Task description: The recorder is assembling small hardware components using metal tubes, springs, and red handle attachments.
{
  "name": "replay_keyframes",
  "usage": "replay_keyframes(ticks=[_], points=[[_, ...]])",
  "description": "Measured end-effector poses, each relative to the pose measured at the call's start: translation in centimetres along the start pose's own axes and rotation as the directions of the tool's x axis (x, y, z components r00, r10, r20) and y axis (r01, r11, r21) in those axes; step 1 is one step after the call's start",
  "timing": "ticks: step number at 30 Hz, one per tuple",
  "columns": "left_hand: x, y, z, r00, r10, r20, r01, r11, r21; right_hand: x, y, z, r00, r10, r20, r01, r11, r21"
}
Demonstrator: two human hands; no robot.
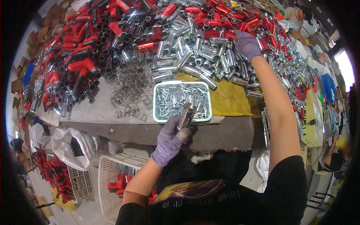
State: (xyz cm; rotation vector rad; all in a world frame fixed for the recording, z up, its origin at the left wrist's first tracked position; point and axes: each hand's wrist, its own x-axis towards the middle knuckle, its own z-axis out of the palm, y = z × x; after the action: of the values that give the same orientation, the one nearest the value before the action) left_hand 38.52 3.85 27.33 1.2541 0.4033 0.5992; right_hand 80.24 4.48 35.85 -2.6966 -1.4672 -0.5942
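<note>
My left hand (169, 141), in a purple glove, is closed around a shiny metal tube (186, 117). The tube stands tilted with its open end up, just in front of a white plastic tray (155, 108) filled with small metal pins. My right hand (248, 45), also gloved in purple, reaches far across the table into a heap of chrome tubes (208, 54) and red-coated tubes. Its fingertips lie beside a red tube (228, 35). Those fingers are partly hidden, so whether they grip anything is unclear.
Thin wire springs (129, 88) lie tangled left of the tray. Red and black handled tubes (80, 67) pile up at the left. Below the table edge (225, 135) stand a white crate (103, 180) and a white sack (75, 150). Other people are at the right.
</note>
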Motion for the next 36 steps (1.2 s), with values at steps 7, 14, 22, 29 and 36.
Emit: replay_keyframes(ticks=[7,14,22,29,36], points=[[0.5,1.7,0.9,0.992,-0.112,0.048,0.122,0.935,-0.334,-5.5,0.0,-3.0,0.946,0.081,0.314,-0.31,-0.052,0.949],[0.6,0.6,2.5,1.0,-0.016,-0.02,0.018,0.996,0.089,-12.8,-3.6,-8.7,0.935,-0.031,0.352,-0.328,-0.45,0.831],[1.3,0.2,4.0,0.985,0.067,0.158,-0.127,0.902,0.413,-19.9,-6.8,-13.5,0.969,-0.117,0.215,-0.195,0.167,0.967],[0.4,1.4,6.2,0.943,-0.19,0.274,0.081,0.927,0.366,-24.7,-7.7,-13.0,0.988,-0.021,0.156,-0.137,0.375,0.917],[0.7,0.6,6.0,0.947,0.185,0.262,-0.292,0.834,0.468,-25.9,-3.6,-10.5,0.928,-0.372,-0.012,0.3,0.728,0.617]])
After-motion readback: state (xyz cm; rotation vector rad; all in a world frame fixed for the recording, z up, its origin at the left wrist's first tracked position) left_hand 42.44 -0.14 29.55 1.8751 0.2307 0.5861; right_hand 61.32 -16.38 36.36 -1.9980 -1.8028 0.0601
